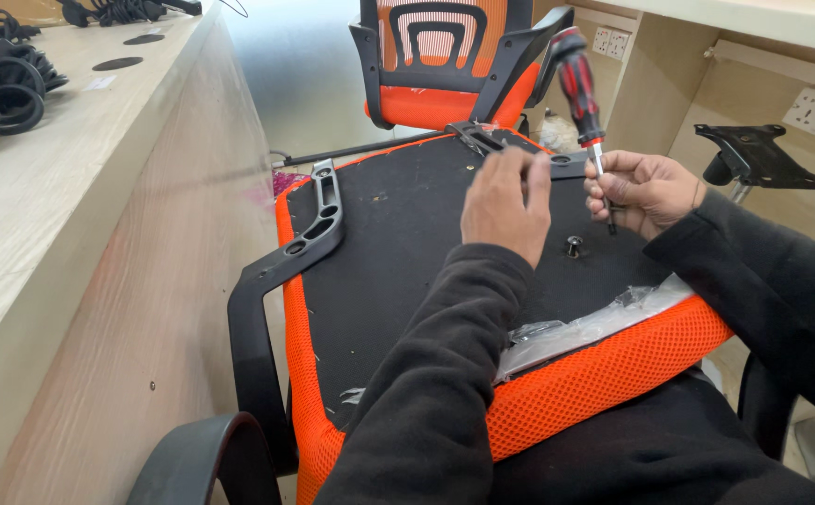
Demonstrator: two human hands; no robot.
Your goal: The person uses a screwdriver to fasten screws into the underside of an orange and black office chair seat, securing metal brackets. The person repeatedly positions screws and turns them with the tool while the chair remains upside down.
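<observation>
An orange mesh chair seat (604,374) lies upside down in front of me, its black underside (398,243) facing up. My left hand (505,206) rests with curled fingers on the underside near the far edge, beside a black metal bracket (482,140). My right hand (641,192) grips the shaft of a red-and-black screwdriver (577,84), held upright with the tip pointing down. A black bolt (573,246) stands in the underside just below that hand. A black armrest (286,262) is attached along the seat's left side.
A clear plastic bag (594,327) lies on the seat's near edge. A light wooden desk (71,206) stands to the left with black chair parts (5,75) on it. Behind are an orange chair back (440,65), a black mounting plate (763,154) and wall sockets (814,110).
</observation>
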